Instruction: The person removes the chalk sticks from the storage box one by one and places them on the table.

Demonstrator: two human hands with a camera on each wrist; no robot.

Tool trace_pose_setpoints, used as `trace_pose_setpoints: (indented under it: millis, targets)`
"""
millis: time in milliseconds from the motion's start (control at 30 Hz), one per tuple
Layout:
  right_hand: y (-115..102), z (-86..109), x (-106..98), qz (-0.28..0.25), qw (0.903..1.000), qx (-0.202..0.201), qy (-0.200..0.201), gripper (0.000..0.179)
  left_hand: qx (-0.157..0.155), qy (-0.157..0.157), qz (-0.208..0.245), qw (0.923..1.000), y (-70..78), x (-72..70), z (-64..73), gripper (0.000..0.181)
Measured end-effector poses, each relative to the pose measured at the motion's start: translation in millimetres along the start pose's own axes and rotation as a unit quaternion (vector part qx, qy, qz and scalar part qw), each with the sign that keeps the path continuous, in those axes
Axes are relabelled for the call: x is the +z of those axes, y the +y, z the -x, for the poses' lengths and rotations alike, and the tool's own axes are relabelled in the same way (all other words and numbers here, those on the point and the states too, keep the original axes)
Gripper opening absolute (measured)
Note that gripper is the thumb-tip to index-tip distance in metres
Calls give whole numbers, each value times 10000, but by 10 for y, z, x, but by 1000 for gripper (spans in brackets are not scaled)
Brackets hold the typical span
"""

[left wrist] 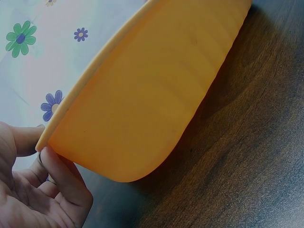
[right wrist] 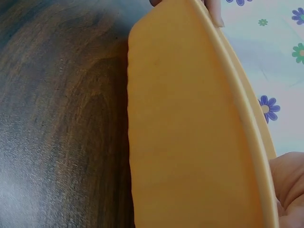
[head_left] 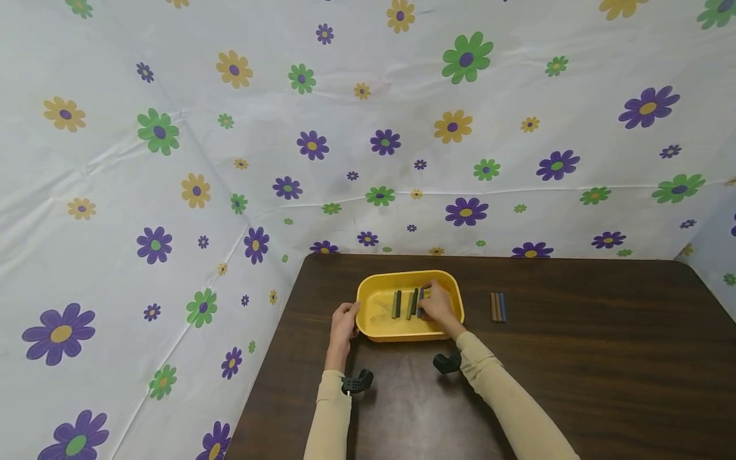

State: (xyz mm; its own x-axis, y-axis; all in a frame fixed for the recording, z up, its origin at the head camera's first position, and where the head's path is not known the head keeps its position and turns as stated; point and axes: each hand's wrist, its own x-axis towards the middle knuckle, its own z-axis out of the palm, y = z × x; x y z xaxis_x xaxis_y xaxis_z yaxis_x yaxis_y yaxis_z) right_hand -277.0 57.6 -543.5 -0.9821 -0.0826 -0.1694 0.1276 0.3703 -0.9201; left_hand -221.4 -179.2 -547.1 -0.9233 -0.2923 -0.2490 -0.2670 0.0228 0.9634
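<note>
A yellow plastic tub (head_left: 379,329) stands on the table, with several slim chalk-like sticks inside in olive green, black and blue. My left hand (head_left: 343,324) pinches the tub's rim at its left end; in the left wrist view the thumb and fingers (left wrist: 64,178) meet across the lip. Reaching over the near right rim, my right hand (head_left: 439,305) is down in the tub with its fingers on a blue stick (head_left: 421,300). An olive stick (head_left: 409,306) and a black stick (head_left: 414,301) lie just left of it. The tub wall hides most of the right hand in its wrist view.
Right of the tub, two brownish sticks (head_left: 495,307) and a blue stick (head_left: 503,307) lie side by side on the dark wooden table (head_left: 586,345). A flower-printed white sheet (head_left: 345,115) hangs behind the table and along its left side.
</note>
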Motion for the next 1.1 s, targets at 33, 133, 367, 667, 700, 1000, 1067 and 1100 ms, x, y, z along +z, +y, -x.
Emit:
trace_pose_setpoints:
  millis: [33, 133, 367, 667, 700, 1000, 1067, 1100]
  targets:
    - [-1, 2, -10, 22, 10000, -6, 44, 46, -1, -3, 0, 10000, -1, 3, -2, 39]
    - [-4, 1, -44, 10, 9999, -10, 115, 44, -2, 12, -8, 10000, -2, 7, -3, 37]
    - [-37, -16, -175, -547, 9985, 64, -60, 47, -3, 37, -38, 10000, -7, 11, 10, 37]
    - [-129, 58, -430, -1228, 9916, -167, -367, 52, 55, 11, 8, 10000, 1, 15, 12, 39]
    - [-135, 63, -452, -1287, 9909, -151, -376, 53, 63, 4, -5, 10000, 2, 15, 14, 39]
    - [-174, 95, -670, -1746, 9830, -180, -537, 56, -5, 36, -71, 10000, 14, 13, 24, 40]
    - [-171, 96, -720, -1774, 9826, -172, -521, 56, -30, 33, -81, 10000, 16, 13, 28, 39]
    - [-168, 95, -745, -1778, 9826, -160, -502, 56, -22, 23, -84, 10000, 17, 14, 30, 39]
